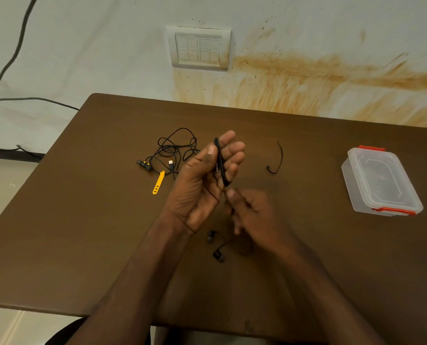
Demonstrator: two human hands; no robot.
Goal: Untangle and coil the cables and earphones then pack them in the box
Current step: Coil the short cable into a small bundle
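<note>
My left hand point(202, 178) is raised palm-up over the table's middle, with a black earphone cable point(220, 161) wound around its fingers and pinned by the thumb. My right hand point(252, 212), just below it, pinches the same cable's loose end. The two black earbuds point(217, 247) dangle near the table under my hands. A tangled black cable with a USB plug point(175, 150) and yellow-black earbuds point(144, 165) lies to the left. The clear plastic box point(379, 181) with red clips sits shut at the right.
A yellow cable strap point(158, 183) lies by the tangle. A short black tie point(277, 159) lies right of my hands. The brown table point(83, 232) stands against a stained wall with a switch plate point(199, 48). A dark wire runs along the wall at left.
</note>
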